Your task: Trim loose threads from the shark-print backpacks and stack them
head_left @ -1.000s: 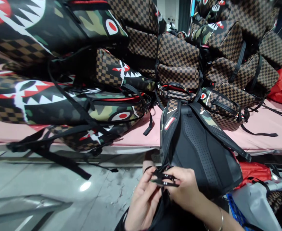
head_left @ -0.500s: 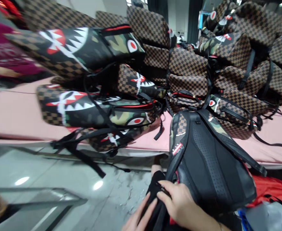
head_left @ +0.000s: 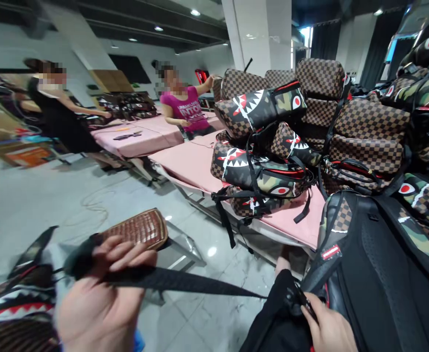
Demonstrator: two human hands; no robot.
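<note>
Grey polished floor [head_left: 53,195] and a white pillar [head_left: 258,34] fill the wide hall behind the work, with pink-covered tables [head_left: 192,164] running back toward two other people, one in a black top [head_left: 56,117] and one in a pink shirt [head_left: 185,110], each busy at the far tables. I see my left hand [head_left: 97,298] low in the picture, its fingers curled shut around a black strap [head_left: 178,282], thumb on the near side, gripping it firmly. From that grip the strap runs taut to the right, straight across to my right hand [head_left: 328,327], which sits at the bottom edge; its fingertips pinch a small black buckle [head_left: 298,299] where the strap ends, so that hand is closed on the buckle. Just beyond the right hand's grip, touching it, stands the black-backed backpack [head_left: 383,264] that the strap belongs to, its padded back panel facing me and its camouflage shoulder straps running up and to the right. Just above the left hand's grip lies a brown woven pad [head_left: 137,229], blurred, and below that hand a shark-mouth bag [head_left: 12,303] shows at the corner. Farther beyond the strap, a heap of checkered and shark-print backpacks [head_left: 273,142] rests on the nearest pink table.
</note>
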